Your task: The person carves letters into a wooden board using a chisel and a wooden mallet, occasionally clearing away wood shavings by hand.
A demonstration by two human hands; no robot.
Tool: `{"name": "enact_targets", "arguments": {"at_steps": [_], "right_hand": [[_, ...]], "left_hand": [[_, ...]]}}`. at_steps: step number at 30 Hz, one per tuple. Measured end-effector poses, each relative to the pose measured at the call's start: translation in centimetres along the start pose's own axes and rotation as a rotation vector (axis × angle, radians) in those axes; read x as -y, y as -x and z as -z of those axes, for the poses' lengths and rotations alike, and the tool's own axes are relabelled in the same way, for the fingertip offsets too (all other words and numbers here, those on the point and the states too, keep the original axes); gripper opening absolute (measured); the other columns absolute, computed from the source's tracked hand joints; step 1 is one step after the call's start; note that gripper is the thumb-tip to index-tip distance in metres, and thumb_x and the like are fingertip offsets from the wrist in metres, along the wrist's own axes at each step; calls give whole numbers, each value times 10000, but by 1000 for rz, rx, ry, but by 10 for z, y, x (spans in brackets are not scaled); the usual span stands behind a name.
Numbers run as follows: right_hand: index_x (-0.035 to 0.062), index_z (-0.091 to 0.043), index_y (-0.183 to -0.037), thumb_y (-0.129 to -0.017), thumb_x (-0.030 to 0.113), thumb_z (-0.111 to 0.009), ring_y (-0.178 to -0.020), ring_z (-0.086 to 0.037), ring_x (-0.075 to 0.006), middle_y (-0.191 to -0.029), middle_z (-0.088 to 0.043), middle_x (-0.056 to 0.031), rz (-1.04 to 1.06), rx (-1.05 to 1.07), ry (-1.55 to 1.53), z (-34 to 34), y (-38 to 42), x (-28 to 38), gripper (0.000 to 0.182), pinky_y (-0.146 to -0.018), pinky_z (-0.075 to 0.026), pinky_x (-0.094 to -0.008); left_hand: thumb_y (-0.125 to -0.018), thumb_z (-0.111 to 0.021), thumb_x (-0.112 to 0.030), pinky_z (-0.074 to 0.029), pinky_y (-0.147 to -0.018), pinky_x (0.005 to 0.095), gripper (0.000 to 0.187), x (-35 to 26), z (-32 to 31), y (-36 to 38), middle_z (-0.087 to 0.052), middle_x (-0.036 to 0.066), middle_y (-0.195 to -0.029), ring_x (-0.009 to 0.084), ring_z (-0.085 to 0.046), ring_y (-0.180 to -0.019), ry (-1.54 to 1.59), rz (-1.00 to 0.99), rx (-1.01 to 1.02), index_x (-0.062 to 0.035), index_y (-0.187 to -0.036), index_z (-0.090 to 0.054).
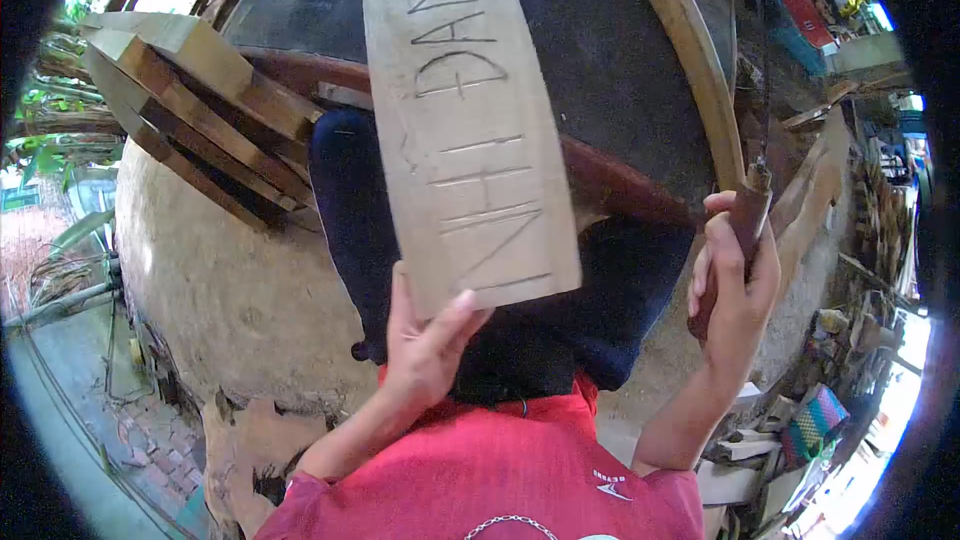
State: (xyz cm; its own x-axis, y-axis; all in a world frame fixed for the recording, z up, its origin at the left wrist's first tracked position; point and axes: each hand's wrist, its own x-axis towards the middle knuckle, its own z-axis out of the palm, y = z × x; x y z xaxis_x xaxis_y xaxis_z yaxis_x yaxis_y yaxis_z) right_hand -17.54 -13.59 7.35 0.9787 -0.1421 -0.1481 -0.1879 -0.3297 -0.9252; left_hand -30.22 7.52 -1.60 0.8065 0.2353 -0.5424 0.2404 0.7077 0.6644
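A pale wooden board [470, 140] with dark lettering cut or drawn along it stands up in front of me. My left hand [425, 345] pinches its lower end, with the thumb on the lettered face. To the right, my right hand [738, 275] is wrapped around the brown wooden handle of a tool [752, 210]. A thin dark rod or wire rises from the top of that handle; I cannot tell what kind of tool it is. Behind the board, a reddish-brown wooden bar [625, 178] crosses above my dark-clothed lap.
Thick cut wood pieces [190, 90] are stacked at the left. A dark round surface [590, 30] lies beyond the board, with a long curved wood strip [695, 60] along its right side. Scrap wood and a woven bag [815, 420] sit at lower right.
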Motion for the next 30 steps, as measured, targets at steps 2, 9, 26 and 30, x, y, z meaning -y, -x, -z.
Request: {"name": "enact_targets", "arguments": {"at_steps": [2, 9, 26, 30], "right_hand": [[28, -591, -1215, -949, 168, -592, -523, -445, -20, -811, -537, 11, 71, 59, 74, 1, 4, 2, 300, -426, -343, -180], [17, -527, -1397, -844, -1, -636, -780, -569, -74, -986, -643, -44, 79, 138, 166, 22, 16, -11, 564, -694, -487, -228], [-43, -542, -1334, -669, 15, -630, -1019, -645, -222, -1205, -632, -165, 232, 331, 286, 44, -47, 22, 673, -933, -493, -320], [-5, -430, -1399, -684, 68, -702, -1005, -661, -250, -1173, -642, -172, 236, 251, 328, 51, -54, 30, 769, -915, -513, -332]], "left_hand": [[-1006, -503, -60, -494, -1046, 467, 474, 8, -11, -3, -458, 141, -1417, 281, -537, -1265, 49, -9, 159, -55, -1428, -286], [-1048, -472, -137, -368, -1122, 433, 553, 39, -54, -18, -357, 159, -1506, 251, -378, -1399, -4, 72, 557, -6, -1502, -186], [-808, -617, -309, -509, -863, 398, 421, -21, -141, -132, -614, 85, -1004, 234, -609, -955, -1023, -1737, 364, -56, -1143, -583], [-884, -581, -354, -513, -782, 392, 383, -28, -162, -157, -629, 63, -937, 208, -652, -882, -1190, -1597, 589, -67, -1137, -577]]}}
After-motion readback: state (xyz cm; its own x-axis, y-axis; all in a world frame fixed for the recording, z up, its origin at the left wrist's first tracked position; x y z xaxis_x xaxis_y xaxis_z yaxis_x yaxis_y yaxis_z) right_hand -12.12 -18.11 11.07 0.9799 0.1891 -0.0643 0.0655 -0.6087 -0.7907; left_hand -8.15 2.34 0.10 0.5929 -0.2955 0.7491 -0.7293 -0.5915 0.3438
